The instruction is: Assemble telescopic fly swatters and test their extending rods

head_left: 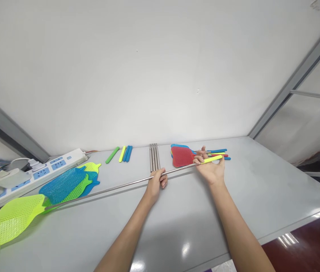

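A long fly swatter stretches across the table, with a yellow-green mesh head [20, 217] at the left, a thin extended metal rod [120, 187] and a yellow handle [212, 159] at the right. My left hand [156, 182] is closed around the middle of the rod. The fingers of my right hand [209, 168] are curled on the yellow handle, whose end lies against the palm. Just beyond my left hand lie several short metal rods [154, 156] side by side. Behind my right hand is a pile of finished swatters, a red one [181, 156] on top.
Blue and green mesh heads [66, 183] are heaped at the left, beside a white power strip [73, 158] with plugs in it. Loose handles, one green [112, 155], one yellow [122, 154] and two blue [128, 153], lie near the wall [148, 75].
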Motion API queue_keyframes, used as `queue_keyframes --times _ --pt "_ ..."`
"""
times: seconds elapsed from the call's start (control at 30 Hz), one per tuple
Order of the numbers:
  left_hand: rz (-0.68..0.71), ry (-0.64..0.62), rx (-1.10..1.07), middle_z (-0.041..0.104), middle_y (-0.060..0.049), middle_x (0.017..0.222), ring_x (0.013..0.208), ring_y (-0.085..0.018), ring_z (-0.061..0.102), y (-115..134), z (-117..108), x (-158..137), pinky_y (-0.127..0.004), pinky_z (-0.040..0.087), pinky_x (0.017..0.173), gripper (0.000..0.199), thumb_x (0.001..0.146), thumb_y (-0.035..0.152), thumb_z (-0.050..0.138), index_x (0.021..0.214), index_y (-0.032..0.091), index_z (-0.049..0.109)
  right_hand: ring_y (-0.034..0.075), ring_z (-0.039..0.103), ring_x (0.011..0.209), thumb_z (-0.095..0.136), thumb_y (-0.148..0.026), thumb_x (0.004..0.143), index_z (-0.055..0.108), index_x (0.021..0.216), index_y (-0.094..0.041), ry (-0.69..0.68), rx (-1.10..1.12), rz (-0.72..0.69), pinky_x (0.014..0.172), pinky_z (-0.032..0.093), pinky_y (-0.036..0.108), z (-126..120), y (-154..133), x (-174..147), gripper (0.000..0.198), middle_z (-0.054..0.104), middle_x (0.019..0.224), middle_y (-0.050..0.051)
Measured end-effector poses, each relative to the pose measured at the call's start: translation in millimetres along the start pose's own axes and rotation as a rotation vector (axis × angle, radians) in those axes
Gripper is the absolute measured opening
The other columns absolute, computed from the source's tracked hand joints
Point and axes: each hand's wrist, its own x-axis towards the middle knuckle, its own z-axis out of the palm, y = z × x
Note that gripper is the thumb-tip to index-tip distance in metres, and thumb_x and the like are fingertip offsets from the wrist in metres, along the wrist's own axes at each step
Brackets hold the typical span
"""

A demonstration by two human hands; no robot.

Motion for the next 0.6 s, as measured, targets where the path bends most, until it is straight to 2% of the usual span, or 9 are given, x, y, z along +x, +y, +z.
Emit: queue_keyframes --times 0.1,0.27,0.6 --pt "0.004 -0.004 0.013 0.027 0.006 0.034 0.034 -0.006 0.028 -1.5 -0.6 -0.1 -0.022 0.021 0.040 0.037 0.075 0.032 0.039 0.044 0.019 0.022 0.014 0.035 0.054 0.019 -0.056 0.071 0.049 0.089 -0.017 0.066 0.053 0.009 0.044 0.031 0.028 -7.5 -1.5 2.7 0.052 0.045 0.073 0.005" --pt "0.011 -0.001 0.029 0.028 0.006 0.034 0.034 -0.006 0.028 -2.2 -1.1 -0.2 -0.022 0.022 0.041 0.037 0.076 0.032 0.038 0.045 0.019 0.023 0.016 0.035 0.052 0.007 -0.057 0.068 0.049 0.079 -0.018 0.238 0.138 0.028 0.038 0.028 0.027 -21.8 -2.6 6.8 0.058 0.044 0.068 0.006" --pt "0.006 0.010 0.084 0.029 0.006 0.033 0.035 -0.006 0.028 -0.5 2.1 -1.6 -0.023 0.022 0.041 0.038 0.075 0.034 0.038 0.042 0.019 0.025 0.015 0.036 0.048 0.005 -0.050 0.072 0.046 0.074 -0.019 0.265 0.040 -0.019 0.035 0.028 0.027 -25.4 -4.3 7.6 0.051 0.042 0.062 0.004"
